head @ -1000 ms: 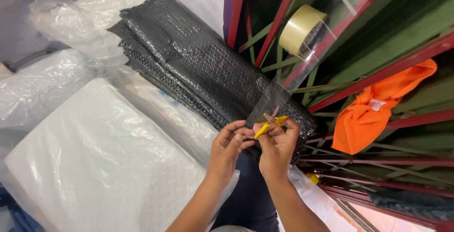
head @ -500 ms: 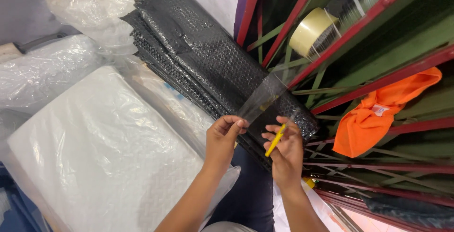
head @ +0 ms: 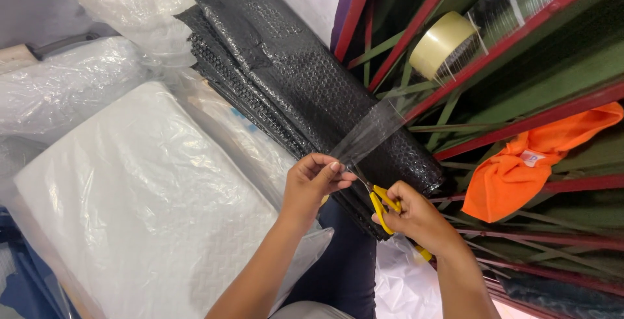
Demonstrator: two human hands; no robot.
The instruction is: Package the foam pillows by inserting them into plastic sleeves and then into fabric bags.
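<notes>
The left hand (head: 315, 179) pinches the loose end of a clear tape strip (head: 374, 130) between thumb and fingertips. The right hand (head: 416, 218) is curled tight around yellow-handled scissors (head: 380, 203), with fingers through the loops. The blades meet the tape just beside the left fingertips, but they are too small to see clearly.

To cut well, I think the tape should be kept pulled straight and tight. The blades should cross it flat, close to the pinching fingers but not touching them. The sticky side should be kept off the black wrap below.

The strip is see-through and shiny, wide and flat. It runs from the left hand up toward 1 o'clock, to a pale yellow tape roll (head: 442, 43) hanging on a red rack bar (head: 520, 33). It looks stretched, with no folds.

Under the strip lies a stack of black bubble wrap sheets (head: 292, 72). At 9 o'clock from the hands is a big white padded bundle (head: 130, 208) in clear plastic. At 3 o'clock an orange cloth (head: 526, 169) hangs in the rack.
</notes>
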